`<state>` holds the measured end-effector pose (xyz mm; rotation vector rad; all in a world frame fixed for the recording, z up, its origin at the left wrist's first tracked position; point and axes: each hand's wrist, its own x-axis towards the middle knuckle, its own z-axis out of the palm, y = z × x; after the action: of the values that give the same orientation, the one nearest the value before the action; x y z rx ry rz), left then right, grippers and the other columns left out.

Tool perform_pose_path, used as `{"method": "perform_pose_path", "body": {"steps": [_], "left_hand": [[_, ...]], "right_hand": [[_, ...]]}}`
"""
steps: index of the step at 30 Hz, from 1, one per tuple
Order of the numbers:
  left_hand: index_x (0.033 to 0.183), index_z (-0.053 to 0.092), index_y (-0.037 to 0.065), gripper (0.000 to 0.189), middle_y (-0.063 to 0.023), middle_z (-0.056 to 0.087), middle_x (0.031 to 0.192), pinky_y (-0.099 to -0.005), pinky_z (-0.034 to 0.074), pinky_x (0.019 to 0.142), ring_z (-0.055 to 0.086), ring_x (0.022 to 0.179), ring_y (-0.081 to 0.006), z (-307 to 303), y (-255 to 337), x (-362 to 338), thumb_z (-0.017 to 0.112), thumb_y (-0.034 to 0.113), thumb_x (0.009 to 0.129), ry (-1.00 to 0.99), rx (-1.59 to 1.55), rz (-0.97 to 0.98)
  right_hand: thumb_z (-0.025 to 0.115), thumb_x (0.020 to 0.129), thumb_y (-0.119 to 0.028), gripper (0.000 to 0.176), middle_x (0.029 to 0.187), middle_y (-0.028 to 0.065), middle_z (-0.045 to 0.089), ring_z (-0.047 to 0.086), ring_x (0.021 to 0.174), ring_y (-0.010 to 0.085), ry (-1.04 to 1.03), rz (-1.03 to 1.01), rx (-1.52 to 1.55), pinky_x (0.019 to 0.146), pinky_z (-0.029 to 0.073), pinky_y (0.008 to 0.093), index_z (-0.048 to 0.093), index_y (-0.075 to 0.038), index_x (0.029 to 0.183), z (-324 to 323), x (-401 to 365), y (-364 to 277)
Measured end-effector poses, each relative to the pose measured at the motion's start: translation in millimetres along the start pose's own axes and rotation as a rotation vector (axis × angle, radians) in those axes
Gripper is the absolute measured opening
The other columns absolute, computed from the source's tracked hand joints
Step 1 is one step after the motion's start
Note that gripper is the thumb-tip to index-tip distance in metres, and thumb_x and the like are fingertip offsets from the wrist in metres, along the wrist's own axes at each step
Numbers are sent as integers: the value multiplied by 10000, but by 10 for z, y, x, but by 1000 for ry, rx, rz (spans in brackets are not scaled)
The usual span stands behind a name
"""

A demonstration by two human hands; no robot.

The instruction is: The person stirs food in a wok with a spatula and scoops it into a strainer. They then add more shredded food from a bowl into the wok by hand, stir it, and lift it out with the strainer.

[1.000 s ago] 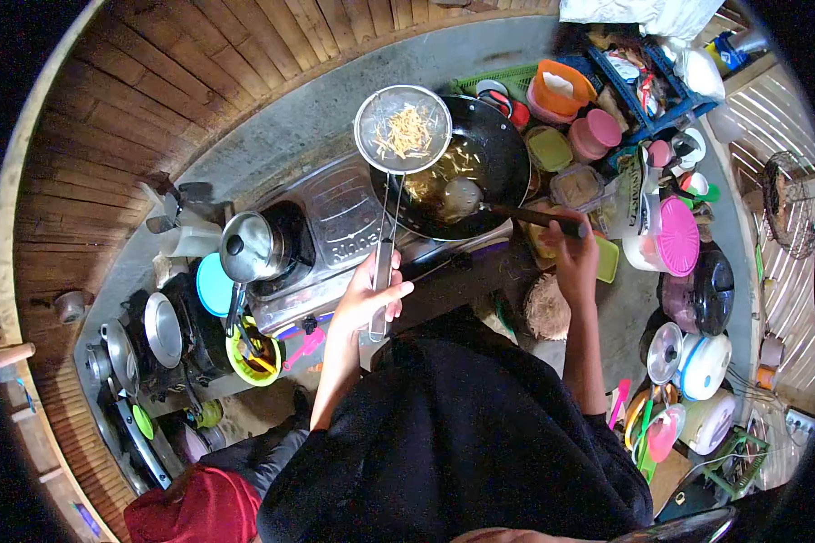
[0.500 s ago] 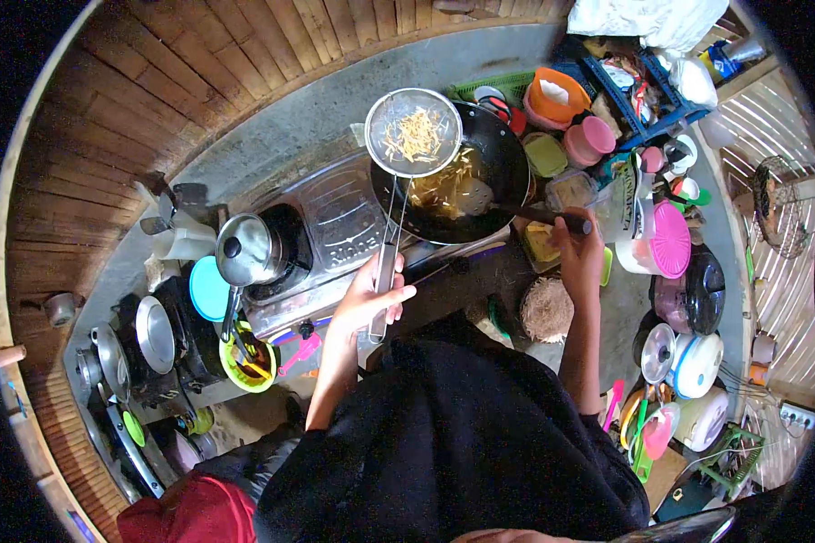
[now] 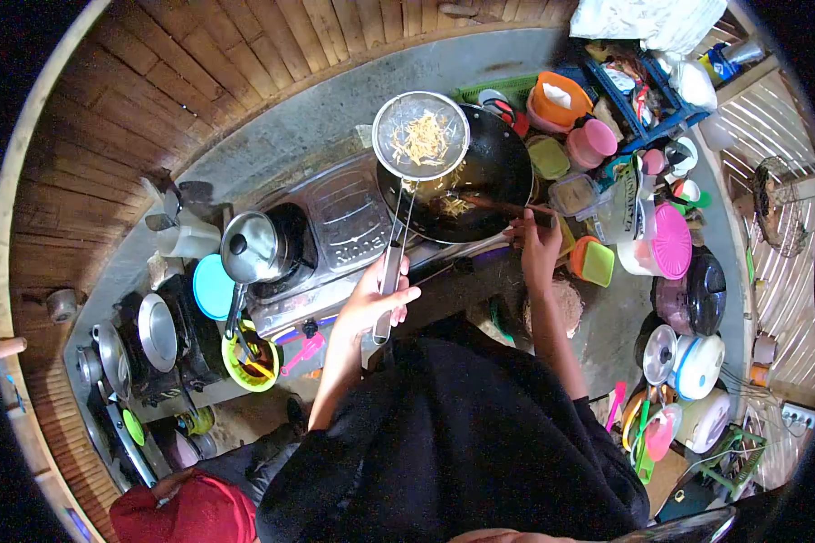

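Observation:
My left hand (image 3: 382, 297) is closed on the handle of a round wire strainer (image 3: 421, 136), with pale golden strips lying in its mesh. The strainer hangs over the left part of a dark wok (image 3: 498, 154) on the stove. My right hand (image 3: 536, 240) grips the dark handle of a spatula (image 3: 498, 205), whose head is down in the wok. Some more strips (image 3: 453, 206) lie in the wok around the spatula head, which is partly hidden by them.
A lidded saucepan (image 3: 249, 246) sits on the left burner of the stove (image 3: 349, 213). Pink, orange and green containers (image 3: 593, 143) crowd the right side. A yellow-green bowl (image 3: 252, 362) stands front left. Another person's red garment (image 3: 186, 511) shows at the lower left.
My right hand has moved left and slightly down, with the spatula handle. The spatula head has shifted within the wok, with strips gathered by it. The strainer has moved slightly right.

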<state>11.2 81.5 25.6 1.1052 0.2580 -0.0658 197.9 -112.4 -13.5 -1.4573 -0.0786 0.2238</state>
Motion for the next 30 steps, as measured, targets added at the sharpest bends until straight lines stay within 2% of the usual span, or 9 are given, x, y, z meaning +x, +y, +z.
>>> {"method": "perform_pose_path", "body": {"steps": [6,8,9,11,17,21,26,28,30], "left_hand": [[956,378,97,320,20,426,538,-206,387,373,454,380,-72,-10,14,-22,632,30,773,14,16,26],[957,379,96,321,20,426,534,-207,388,374,454,380,-72,-6,2,-27,633,31,773,26,14,28],[960,381,96,323,21,426,533,-207,387,373,454,379,-72,-9,-1,-23,636,35,771,27,7,37],[963,382,95,326,22,427,532,-207,385,372,454,379,-71,-3,-8,-20,639,39,770,30,-1,45],[960,382,94,326,24,428,534,-204,376,362,455,377,-73,25,-24,-36,641,41,769,31,16,48],[958,382,95,330,20,430,544,-206,374,359,458,379,-74,58,-25,-47,643,34,765,58,24,48],[960,382,97,340,17,429,558,-205,372,357,458,381,-76,100,-33,-75,645,21,757,64,8,51],[961,382,98,342,17,426,562,-204,371,356,453,379,-75,121,-28,-89,640,11,755,81,6,37],[962,381,99,343,17,426,564,-204,371,356,451,378,-75,132,-36,-104,638,7,754,84,3,34]], "right_hand": [[541,877,-169,201,787,97,596,600,626,150,27,-148,31,544,470,245,484,-33,1014,-75,-45,-91],[561,857,-130,204,811,111,608,608,688,170,-34,-269,-131,631,479,276,502,-25,1021,-110,-114,-279],[561,857,-130,204,811,111,608,608,688,170,-35,-268,-133,631,479,276,502,-25,1021,-132,-129,-341],[584,825,-90,211,818,109,615,611,756,210,-24,-524,-552,706,467,297,519,-14,1011,-195,-142,-460],[585,819,-94,196,812,113,626,617,766,239,-54,-546,-624,703,460,311,527,-27,994,-284,-104,-805],[565,832,-99,160,772,128,632,624,724,213,-133,-300,-693,638,464,304,513,-36,969,-311,-78,-1056],[561,839,-93,164,717,91,630,588,638,146,-154,-311,-658,605,458,287,490,-23,969,-474,102,-776],[553,854,-97,147,710,67,603,559,618,112,-172,-220,-353,583,454,261,493,-19,963,-431,120,-637],[548,861,-105,140,699,58,590,549,603,102,-163,-179,-287,562,448,244,496,-22,961,-355,119,-469]]}}
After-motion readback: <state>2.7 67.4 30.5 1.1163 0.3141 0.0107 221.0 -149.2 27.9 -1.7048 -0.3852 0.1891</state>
